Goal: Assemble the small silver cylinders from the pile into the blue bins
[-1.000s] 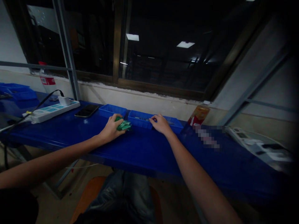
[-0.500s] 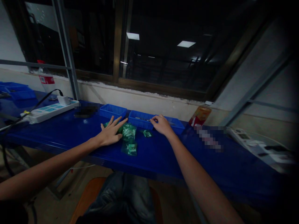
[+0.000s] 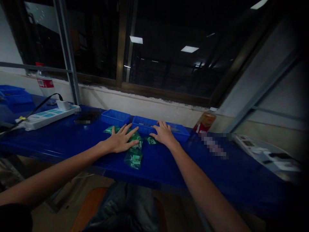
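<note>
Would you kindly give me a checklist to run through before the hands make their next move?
1. Left hand open: ok, its fingers are spread over the green bags.
2. Right hand open: ok, thumb and fingers stand apart by the middle bin.
3. Bags gathered together: not ok, they lie spread on the table.
4. Middle bin upright: ok.
5. Left bin contents: cannot tell, too dark.

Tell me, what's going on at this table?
Someone is working bare-handed at a blue table. The left grip is spread over some green plastic packets. The right grip is open beside a smaller green packet, close to the blue bins, with nothing visibly held in it.
</note>
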A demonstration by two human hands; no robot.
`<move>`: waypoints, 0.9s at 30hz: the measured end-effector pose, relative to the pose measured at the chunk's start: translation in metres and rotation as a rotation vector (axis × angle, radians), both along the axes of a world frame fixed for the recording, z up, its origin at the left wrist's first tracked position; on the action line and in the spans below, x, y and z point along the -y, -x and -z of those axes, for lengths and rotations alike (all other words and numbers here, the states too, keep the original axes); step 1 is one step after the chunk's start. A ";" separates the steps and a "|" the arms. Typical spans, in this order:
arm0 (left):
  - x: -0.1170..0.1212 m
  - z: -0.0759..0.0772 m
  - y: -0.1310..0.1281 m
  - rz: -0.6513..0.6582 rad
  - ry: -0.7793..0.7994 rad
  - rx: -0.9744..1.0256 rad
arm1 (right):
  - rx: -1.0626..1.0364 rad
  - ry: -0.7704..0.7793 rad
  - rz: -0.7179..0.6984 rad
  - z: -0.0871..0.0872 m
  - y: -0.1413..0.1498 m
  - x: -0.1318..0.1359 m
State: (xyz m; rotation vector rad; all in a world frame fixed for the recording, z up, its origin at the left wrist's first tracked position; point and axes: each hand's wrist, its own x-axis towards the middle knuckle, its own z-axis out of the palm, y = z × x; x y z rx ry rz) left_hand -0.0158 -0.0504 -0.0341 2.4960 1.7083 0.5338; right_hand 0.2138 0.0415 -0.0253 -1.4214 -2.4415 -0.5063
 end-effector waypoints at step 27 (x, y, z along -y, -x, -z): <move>-0.110 -0.015 -0.035 -0.509 -0.083 0.539 | -0.019 -0.086 -0.168 0.000 0.016 0.010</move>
